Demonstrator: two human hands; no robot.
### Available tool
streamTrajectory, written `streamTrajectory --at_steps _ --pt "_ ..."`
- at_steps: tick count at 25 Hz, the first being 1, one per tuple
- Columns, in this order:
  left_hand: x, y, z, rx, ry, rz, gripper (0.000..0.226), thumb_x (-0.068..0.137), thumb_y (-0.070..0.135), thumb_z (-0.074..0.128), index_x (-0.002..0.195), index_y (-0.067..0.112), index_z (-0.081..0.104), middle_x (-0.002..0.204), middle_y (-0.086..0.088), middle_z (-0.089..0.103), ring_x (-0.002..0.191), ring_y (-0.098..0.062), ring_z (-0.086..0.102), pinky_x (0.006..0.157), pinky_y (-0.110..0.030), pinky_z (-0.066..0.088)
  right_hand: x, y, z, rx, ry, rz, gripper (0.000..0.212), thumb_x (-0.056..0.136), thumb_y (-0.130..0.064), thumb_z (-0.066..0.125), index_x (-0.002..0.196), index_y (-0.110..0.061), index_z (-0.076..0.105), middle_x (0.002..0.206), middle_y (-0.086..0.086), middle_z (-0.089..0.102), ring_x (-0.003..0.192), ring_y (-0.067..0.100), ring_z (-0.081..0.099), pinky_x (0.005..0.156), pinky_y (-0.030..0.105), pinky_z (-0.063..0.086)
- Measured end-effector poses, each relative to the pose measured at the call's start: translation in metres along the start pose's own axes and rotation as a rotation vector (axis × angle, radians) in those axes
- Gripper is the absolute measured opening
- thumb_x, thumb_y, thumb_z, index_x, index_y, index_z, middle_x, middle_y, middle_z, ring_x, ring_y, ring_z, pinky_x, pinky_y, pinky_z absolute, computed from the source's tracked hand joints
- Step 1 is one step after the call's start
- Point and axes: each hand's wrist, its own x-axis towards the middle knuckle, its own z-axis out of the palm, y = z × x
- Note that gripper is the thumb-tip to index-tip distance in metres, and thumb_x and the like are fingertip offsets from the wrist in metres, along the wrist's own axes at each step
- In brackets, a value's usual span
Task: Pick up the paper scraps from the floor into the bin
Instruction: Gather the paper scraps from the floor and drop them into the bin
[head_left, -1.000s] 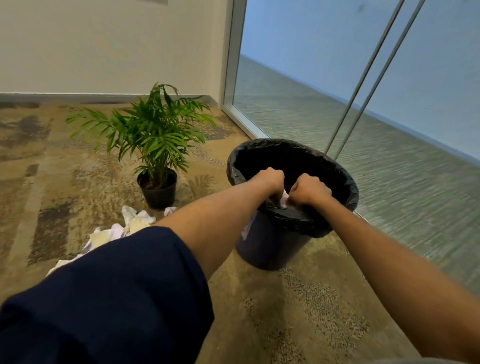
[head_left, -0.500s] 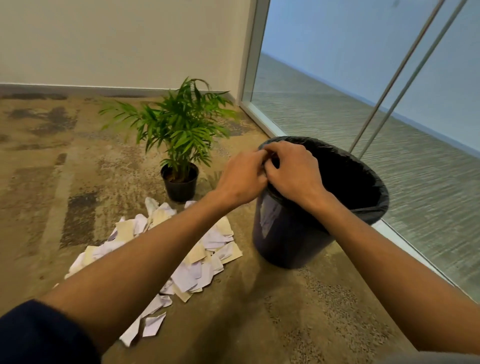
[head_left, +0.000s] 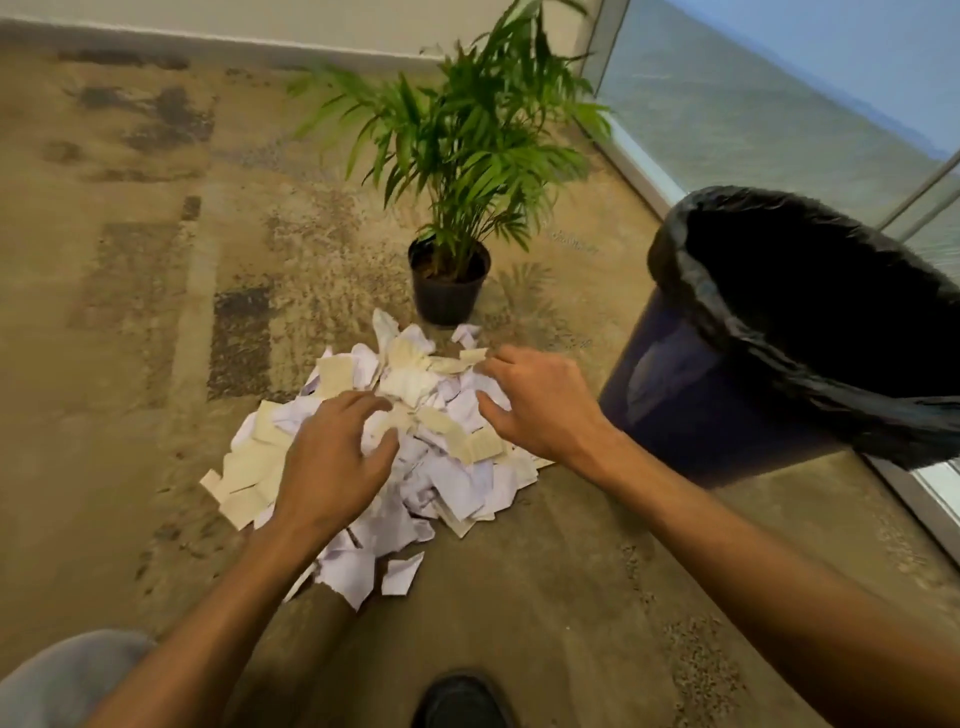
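Just hands (head_left: 431, 441) over paper scraps (head_left: 415, 447)

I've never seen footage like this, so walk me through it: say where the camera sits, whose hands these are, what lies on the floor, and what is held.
There is no machine. A person wears one camera on the head, looking down at their own bare hands. The left hand and right hand reach over a pile of paper scraps on the carpet, fingers loosely spread, gripping nothing. To the right stands a bin lined with a black bag. Behind the pile is a potted plant.
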Motion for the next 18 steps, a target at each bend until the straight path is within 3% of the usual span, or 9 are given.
streamTrajectory --at_steps 2,5,9,13,15,18 --pt "-0.007 -0.014 0.0 0.131 -0.062 -0.042 0.042 0.085 0.043 0.064 0.12 0.02 0.063 0.126 -0.002 0.06 0.114 -0.022 0.055 0.085 -0.037 0.049 -0.002 -0.01 0.018 0.062 -0.116 -0.02 0.04 0.092 -0.045 0.051 0.118 -0.019 0.067 0.108 0.001 0.069 0.094 0.023 0.065 0.07 0.037 0.053" --pt "-0.009 -0.021 0.003 0.214 -0.14 -0.06 0.063 0.074 0.064 0.064 0.123 0.025 0.059 0.125 0.002 0.056 0.112 -0.02 0.052 0.077 -0.034 0.051 -0.012 -0.027 0.035 0.02 -0.244 -0.022 0.057 0.088 -0.067 0.045 0.109 -0.02 0.067 0.096 0.0 0.07 0.085 0.022 0.066 0.067 0.037 0.052" --pt "-0.01 -0.018 0.024 0.303 -0.23 0.032 0.074 0.07 0.071 0.06 0.13 0.028 0.052 0.128 0.002 0.052 0.114 -0.02 0.048 0.083 -0.033 0.049 -0.025 -0.044 0.049 -0.059 -0.425 -0.061 0.07 0.079 -0.081 0.042 0.097 -0.017 0.063 0.084 0.0 0.066 0.077 0.022 0.063 0.057 0.033 0.04" --pt "-0.007 -0.024 0.046 0.401 -0.345 0.001 0.078 0.07 0.065 0.065 0.134 0.027 0.044 0.133 -0.002 0.044 0.12 -0.024 0.041 0.092 -0.036 0.042 -0.025 -0.059 0.061 -0.081 -0.518 -0.008 0.055 0.088 -0.064 0.05 0.111 -0.014 0.054 0.097 0.005 0.063 0.087 0.028 0.062 0.06 0.032 0.03" --pt "-0.008 -0.027 0.053 0.41 -0.34 0.003 0.066 0.075 0.057 0.064 0.131 0.025 0.049 0.132 -0.004 0.044 0.119 -0.025 0.041 0.091 -0.036 0.039 -0.025 -0.064 0.067 -0.093 -0.524 0.009 0.041 0.095 -0.049 0.048 0.114 -0.014 0.052 0.102 0.007 0.063 0.09 0.03 0.062 0.062 0.032 0.032" --pt "-0.006 -0.029 0.053 0.369 -0.271 0.014 0.044 0.082 0.043 0.061 0.12 0.02 0.062 0.123 -0.005 0.051 0.113 -0.027 0.045 0.084 -0.037 0.037 -0.025 -0.063 0.072 -0.074 -0.507 0.058 0.022 0.096 -0.032 0.043 0.102 -0.015 0.056 0.096 0.006 0.065 0.084 0.031 0.063 0.059 0.032 0.036"
